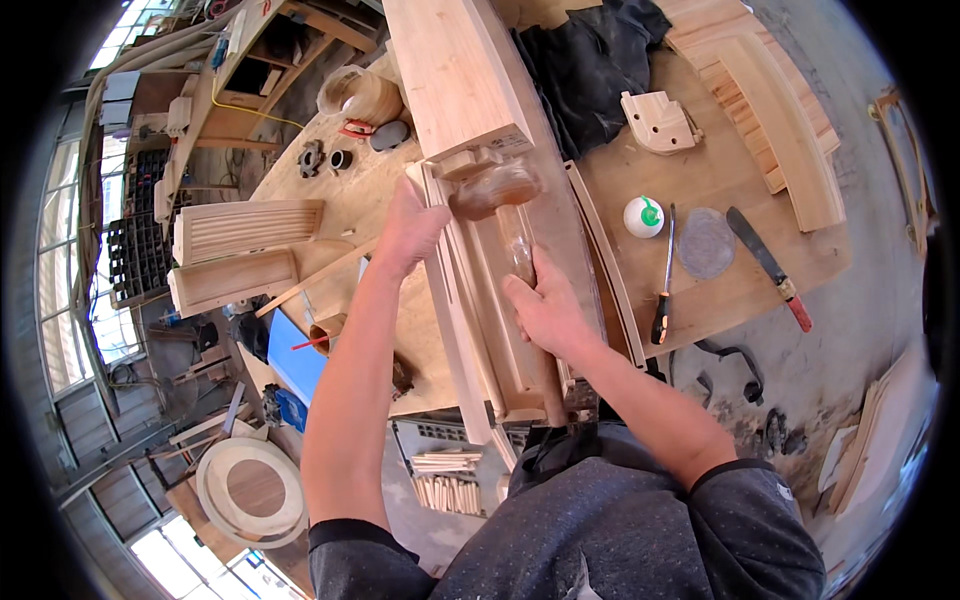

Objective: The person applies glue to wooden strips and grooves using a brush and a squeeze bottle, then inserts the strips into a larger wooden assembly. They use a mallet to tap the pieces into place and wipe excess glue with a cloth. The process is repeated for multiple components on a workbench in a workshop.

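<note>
My right hand (550,308) is closed round the handle of a wooden mallet (497,190), whose head is smeared by motion. The mallet is over a long recessed wooden workpiece (515,350) lying in front of me. My left hand (412,230) grips the far left end of a long narrow wooden board (462,355) along the workpiece's left side. Its fingertips are partly hidden by the wood. Just beyond the mallet head lies a thick pale wooden block (460,80). Whether the mallet head touches the wood I cannot tell.
On the right of the workbench lie a screwdriver (664,275), a red-handled knife (770,268), a white ball-like object (643,216), a grey disc (706,243), a drilled wooden piece (660,122) and black cloth (590,70). Grooved wooden panels (250,230) and a round container (360,95) are at left.
</note>
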`<state>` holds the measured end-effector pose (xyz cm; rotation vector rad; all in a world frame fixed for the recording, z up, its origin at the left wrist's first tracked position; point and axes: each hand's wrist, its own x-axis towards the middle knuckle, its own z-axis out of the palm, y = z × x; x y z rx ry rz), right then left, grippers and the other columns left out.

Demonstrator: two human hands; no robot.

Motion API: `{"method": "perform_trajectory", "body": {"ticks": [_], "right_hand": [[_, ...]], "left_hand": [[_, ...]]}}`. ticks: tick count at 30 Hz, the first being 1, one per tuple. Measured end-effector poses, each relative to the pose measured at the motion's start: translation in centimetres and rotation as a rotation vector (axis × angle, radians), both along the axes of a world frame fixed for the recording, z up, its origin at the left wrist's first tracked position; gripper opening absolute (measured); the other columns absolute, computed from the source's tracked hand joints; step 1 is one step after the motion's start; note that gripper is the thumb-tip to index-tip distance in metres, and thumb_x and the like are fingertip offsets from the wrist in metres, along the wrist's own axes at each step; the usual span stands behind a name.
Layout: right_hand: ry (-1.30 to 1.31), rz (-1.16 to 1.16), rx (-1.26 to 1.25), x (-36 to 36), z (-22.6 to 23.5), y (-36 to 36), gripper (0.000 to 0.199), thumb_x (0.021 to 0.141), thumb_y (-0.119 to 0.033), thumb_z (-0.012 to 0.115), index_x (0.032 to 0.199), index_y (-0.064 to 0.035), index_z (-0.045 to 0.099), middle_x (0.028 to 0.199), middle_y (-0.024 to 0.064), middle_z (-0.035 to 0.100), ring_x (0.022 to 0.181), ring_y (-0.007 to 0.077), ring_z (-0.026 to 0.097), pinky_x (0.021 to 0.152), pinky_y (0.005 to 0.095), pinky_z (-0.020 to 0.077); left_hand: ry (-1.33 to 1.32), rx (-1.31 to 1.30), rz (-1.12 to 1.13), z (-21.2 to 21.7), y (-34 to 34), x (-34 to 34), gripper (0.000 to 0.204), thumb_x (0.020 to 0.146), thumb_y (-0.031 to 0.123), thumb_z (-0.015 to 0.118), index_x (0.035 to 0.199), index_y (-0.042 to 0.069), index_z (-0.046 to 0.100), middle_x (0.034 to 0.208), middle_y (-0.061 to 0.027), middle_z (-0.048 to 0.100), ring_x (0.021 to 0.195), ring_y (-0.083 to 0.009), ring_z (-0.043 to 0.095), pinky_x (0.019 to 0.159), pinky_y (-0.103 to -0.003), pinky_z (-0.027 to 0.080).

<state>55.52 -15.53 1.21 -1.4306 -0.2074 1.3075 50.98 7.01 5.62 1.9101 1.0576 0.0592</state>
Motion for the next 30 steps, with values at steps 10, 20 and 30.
{"method": "perform_trajectory", "body": {"ticks": [10,20,30], "right_hand": [[0.038,-0.024,-0.107,1.0,0.2,0.0,0.054,0.096,-0.023,0.059,0.143,0.0003,0.043,0.076,0.0121,0.064,0.063,0.0220,0.064,0.061,0.0382,0.0525],[0.059,-0.258,-0.007,1.3,1.4,-0.3,0.049,0.098,-0.011,0.054,0.144,-0.0102,0.039,0.071,0.0035,0.054,0.046,0.0104,0.049,0.043,0.0305,0.0442],[-0.154,0.006,-0.013,2.1,0.8,-0.9,0.054,0.092,-0.020,0.055,0.140,0.0001,0.040,0.105,0.0349,0.065,0.103,0.0522,0.061,0.092,0.0522,0.0479]], "left_hand": [[0.101,0.067,0.001,-0.1,0.3,0.0,0.039,0.075,0.007,0.062,0.109,-0.007,0.047,0.096,-0.0143,0.057,0.090,-0.0227,0.056,0.083,-0.036,0.049],[0.156,0.092,0.024,-0.8,0.8,-0.3,0.044,0.075,0.006,0.063,0.116,-0.006,0.049,0.095,-0.0119,0.056,0.089,-0.0205,0.056,0.079,-0.035,0.049],[0.153,0.187,-0.017,-1.6,0.9,-0.8,0.049,0.074,0.009,0.064,0.119,-0.006,0.050,0.095,-0.0146,0.061,0.084,-0.0247,0.061,0.075,-0.041,0.052]]}}
